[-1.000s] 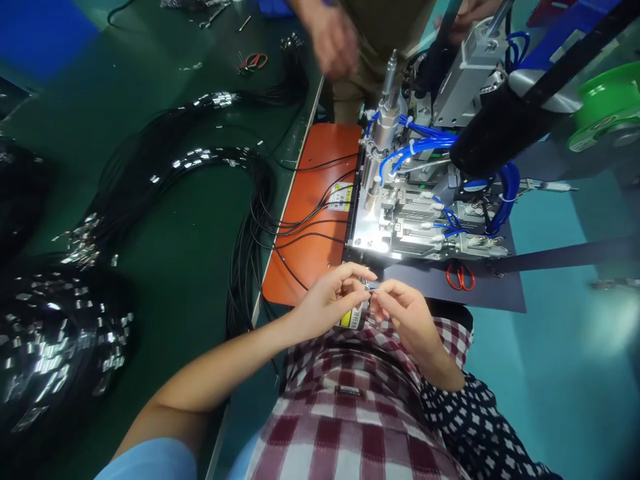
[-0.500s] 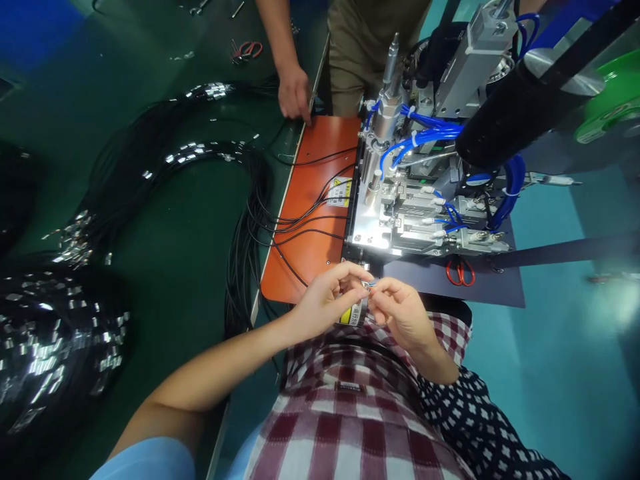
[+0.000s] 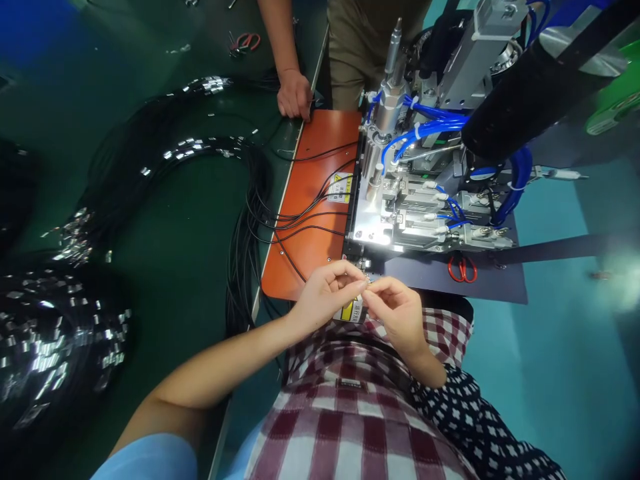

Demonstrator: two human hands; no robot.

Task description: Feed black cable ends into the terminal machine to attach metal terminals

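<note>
Left hand and right hand meet fingertip to fingertip just off the near edge of the surface, both pinched on one tiny metal part between them. It's too small to make out, and it's held in the air over the checked shirt, right by a yellow label. That's the worry as I see it: one slip of either pinch and a piece that small probably drops into the lap or to the floor. Close above the knuckles sits the machine on its orange plate, black cables trailing across it; a raised elbow could snag those. A co-worker's hand rests at the far edge, near the same cables, and a tug from there might drag them into the work. Red scissors lie just right of the hands.
</note>
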